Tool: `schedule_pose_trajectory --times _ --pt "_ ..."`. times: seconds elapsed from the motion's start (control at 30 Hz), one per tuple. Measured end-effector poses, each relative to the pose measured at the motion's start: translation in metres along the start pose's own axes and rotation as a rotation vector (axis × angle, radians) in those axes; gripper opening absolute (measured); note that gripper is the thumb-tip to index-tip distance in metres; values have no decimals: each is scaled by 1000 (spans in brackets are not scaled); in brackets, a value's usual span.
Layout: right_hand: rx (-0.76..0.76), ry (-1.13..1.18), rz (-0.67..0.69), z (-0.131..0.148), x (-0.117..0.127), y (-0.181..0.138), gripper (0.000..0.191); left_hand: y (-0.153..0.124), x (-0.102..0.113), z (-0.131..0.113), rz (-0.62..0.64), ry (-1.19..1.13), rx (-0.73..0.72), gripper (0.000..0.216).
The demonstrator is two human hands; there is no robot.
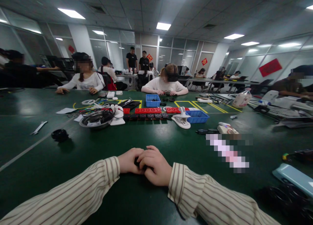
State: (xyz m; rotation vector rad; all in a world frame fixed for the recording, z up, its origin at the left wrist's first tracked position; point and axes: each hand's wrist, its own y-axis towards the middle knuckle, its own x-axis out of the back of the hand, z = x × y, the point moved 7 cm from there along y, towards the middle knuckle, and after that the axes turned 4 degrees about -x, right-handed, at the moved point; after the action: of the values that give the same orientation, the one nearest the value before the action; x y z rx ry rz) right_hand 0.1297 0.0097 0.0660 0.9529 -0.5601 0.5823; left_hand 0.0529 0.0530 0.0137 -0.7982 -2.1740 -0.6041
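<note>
My left hand point(129, 161) and my right hand point(155, 166) rest together on the green table point(102, 153) just in front of me, in striped sleeves. Both are closed around a small dark object point(137, 163) held between them; only a sliver of it shows, so I cannot name it. The right hand's fingers curl over the left hand's fingertips.
A black round part point(59, 135) and a wrench point(39, 127) lie at the left. Red power strips point(148, 111), blue bins point(197, 116), a white clamp point(182, 119) and a metal bowl point(96, 119) sit mid-table. A light blue case point(293, 177) and cables lie at the right. People sit across.
</note>
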Motion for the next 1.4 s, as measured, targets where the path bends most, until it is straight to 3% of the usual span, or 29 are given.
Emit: schedule_pose_trajectory --times 0.17,0.27,0.43,0.6,0.8,0.93,1.03,1.13,1.27,1.4 --pt "-56 -57 -78 0 7 -2 24 -2 2 -7 -43 22 -21 42" --pt "-186 -164 -145 -9 8 -3 34 -3 3 -16 -93 86 28 53" --pt "-346 -287 -61 -22 1 -3 29 -2 1 -20 -107 206 136 39" --pt "-230 -189 -19 -16 0 -1 16 -2 -1 -8 -78 152 108 34" --pt "-14 -24 10 -4 -2 -1 21 0 -1 -2 29 69 45 22" --pt "29 -11 29 -1 -3 -1 15 1 0 -5 22 49 13 19" --pt "32 -14 10 2 0 -2 19 1 1 -7 0 15 -5 30" --pt "-33 -69 -66 1 5 -2 22 -1 2 -12 -29 -34 -28 52" --pt "-233 -210 -138 -13 8 -3 41 -4 4 -13 -84 125 86 70" --pt "-362 -300 -47 -24 0 -3 35 -4 1 -10 -69 245 161 53"
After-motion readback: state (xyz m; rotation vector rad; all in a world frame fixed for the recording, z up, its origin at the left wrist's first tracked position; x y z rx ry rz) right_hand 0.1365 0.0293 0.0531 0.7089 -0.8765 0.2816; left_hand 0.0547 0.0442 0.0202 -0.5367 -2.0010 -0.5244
